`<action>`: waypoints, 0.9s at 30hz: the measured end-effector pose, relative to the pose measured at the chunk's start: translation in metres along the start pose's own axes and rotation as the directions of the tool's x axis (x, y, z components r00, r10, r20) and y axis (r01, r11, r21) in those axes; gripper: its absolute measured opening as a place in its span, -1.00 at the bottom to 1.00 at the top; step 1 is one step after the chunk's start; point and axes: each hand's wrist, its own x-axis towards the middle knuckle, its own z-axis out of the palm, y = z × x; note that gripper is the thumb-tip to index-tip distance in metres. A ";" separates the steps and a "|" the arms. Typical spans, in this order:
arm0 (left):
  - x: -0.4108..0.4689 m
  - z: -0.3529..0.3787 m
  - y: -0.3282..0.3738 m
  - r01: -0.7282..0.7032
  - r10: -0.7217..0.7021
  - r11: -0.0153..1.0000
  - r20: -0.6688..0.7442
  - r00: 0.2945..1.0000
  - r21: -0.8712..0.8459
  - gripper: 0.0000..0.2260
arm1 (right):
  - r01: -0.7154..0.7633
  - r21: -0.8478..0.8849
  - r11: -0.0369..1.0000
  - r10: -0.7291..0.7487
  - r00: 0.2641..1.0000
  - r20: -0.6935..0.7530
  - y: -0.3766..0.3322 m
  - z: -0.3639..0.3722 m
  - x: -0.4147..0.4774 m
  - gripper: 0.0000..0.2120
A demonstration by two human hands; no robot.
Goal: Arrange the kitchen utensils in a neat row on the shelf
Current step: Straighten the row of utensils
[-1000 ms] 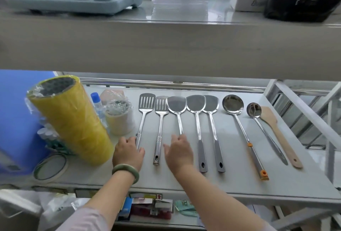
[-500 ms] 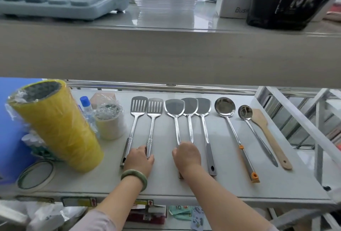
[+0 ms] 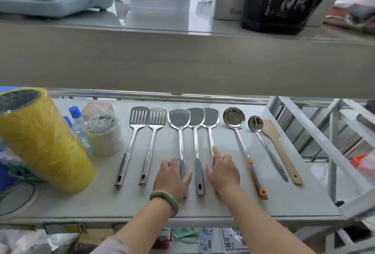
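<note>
Several utensils lie side by side on the white shelf (image 3: pixel 284 199), heads toward the back. From the left: two slotted spatulas (image 3: pixel 139 119) (image 3: pixel 157 118), three solid steel turners (image 3: pixel 178 118) (image 3: pixel 195 116) (image 3: pixel 211 115), an orange-tipped ladle (image 3: pixel 234 117), a small ladle (image 3: pixel 256 124) and a wooden spatula (image 3: pixel 273 134). My left hand (image 3: pixel 172 176), with a green bangle, closes over the left turner's handle. My right hand (image 3: pixel 223 170) covers the right turner's handle, index finger along its shaft. The middle turner's handle (image 3: pixel 199 174) lies bare between my hands.
A tall yellow tape roll stack (image 3: pixel 44 142), a wrapped white roll (image 3: pixel 105 136) and blue-capped bottles (image 3: pixel 76 117) crowd the shelf's left. A tape ring (image 3: pixel 16 199) lies at front left. White metal framing (image 3: pixel 328 152) bounds the right. An upper shelf (image 3: pixel 182 60) overhangs.
Both hands have shifted right: the left from the slotted spatulas to the left turner, the right from the left turner to the right turner. The turner handles now lie closer to parallel.
</note>
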 end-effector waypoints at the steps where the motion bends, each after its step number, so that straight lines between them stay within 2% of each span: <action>1: 0.000 0.005 0.007 -0.002 0.002 1.000 0.038 0.999 0.005 -0.47 | 0.039 -0.015 0.999 -0.039 0.999 0.016 0.002 0.003 0.000 -0.50; 4: 0.003 0.014 0.016 0.005 -0.007 0.999 0.065 0.998 0.033 -0.52 | 0.102 -0.103 0.989 -0.101 0.995 0.018 0.011 0.008 0.004 -0.55; 10: 0.012 0.016 0.020 0.048 -0.050 0.998 0.045 0.998 0.044 -0.53 | 0.011 -0.043 0.999 -0.011 1.000 0.000 0.032 -0.008 0.009 -0.53; 14: 0.015 0.016 0.021 0.055 -0.057 0.997 0.039 0.998 0.048 -0.52 | 0.048 -0.054 0.997 -0.053 0.993 -0.108 0.018 -0.013 0.009 -0.51; 18: 0.016 0.017 0.019 0.085 -0.085 0.996 0.006 0.996 0.037 -0.51 | 0.150 0.121 0.981 -0.156 0.987 0.040 -0.020 0.001 0.001 -0.52; 21: 0.016 0.016 0.016 0.132 -0.132 0.990 -0.005 0.991 0.041 -0.50 | 0.127 0.106 0.986 -0.139 0.983 0.116 -0.034 0.008 -0.001 -0.56; 27: 0.017 0.011 0.007 0.145 -0.146 0.988 0.020 0.989 0.053 -0.46 | 0.106 0.071 0.992 -0.112 0.989 0.099 -0.026 0.007 0.006 -0.62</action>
